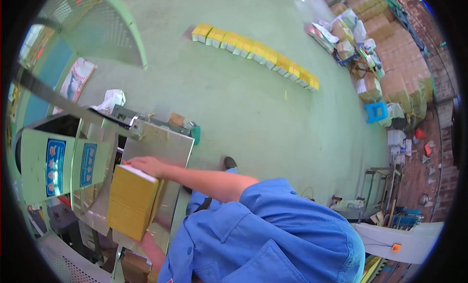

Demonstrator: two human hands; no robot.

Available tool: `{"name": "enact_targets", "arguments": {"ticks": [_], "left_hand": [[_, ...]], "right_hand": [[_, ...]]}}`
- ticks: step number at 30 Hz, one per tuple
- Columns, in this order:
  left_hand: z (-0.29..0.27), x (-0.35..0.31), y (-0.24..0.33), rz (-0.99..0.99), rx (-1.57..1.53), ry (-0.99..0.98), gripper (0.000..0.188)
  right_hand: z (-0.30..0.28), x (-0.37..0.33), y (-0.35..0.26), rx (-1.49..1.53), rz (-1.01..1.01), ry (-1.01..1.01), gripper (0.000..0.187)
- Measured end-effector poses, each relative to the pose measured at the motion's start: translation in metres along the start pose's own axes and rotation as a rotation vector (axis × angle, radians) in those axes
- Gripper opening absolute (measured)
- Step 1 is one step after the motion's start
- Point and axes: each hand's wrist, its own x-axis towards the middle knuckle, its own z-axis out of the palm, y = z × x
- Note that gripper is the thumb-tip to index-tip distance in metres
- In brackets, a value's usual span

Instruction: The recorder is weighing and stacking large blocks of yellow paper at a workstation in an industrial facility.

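A thick, block-shaped stack of yellow paper (128, 201) with fine layer lines and a white strip along its upper end stands at the metal work table (170, 149). My right hand (146, 165) grips its upper end, fingers laid over the white strip and bent round the edge. A small red thing (126, 162) shows by the fingertips; its kind is unclear. My left hand (142, 241) reaches to the stack's lower end, where the stack hides its fingers. Whether the stack rests on the table or is lifted, I cannot tell.
A machine with a pale panel (35, 161) and metal bars stands left of the stack. Yellow-topped paper stacks (253, 50) line the green floor. Cartons (399, 59), a blue stool (375, 111) and bags lie at the far right. A perforated guard (97, 25) rises at the upper left.
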Motion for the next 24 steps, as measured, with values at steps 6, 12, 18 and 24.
{"name": "enact_targets", "arguments": {"ticks": [6,12,18,24], "left_hand": [[0.038,-0.048,-0.058,-0.079,0.116,-0.337,0.045],[0.194,-0.134,-0.148,-0.099,0.258,-0.632,0.047],[0.364,-0.269,-0.278,-0.140,0.410,-0.908,0.049],[0.473,-0.340,-0.366,-0.257,0.550,-1.186,0.052]], "right_hand": [[-0.053,-0.091,0.010,0.150,-0.058,0.151,0.042],[-0.215,-0.225,0.005,0.623,0.067,0.363,0.041],[-0.380,-0.347,0.067,0.261,0.017,0.658,0.043],[-0.521,-0.478,-0.028,0.730,0.212,0.749,0.051]]}}
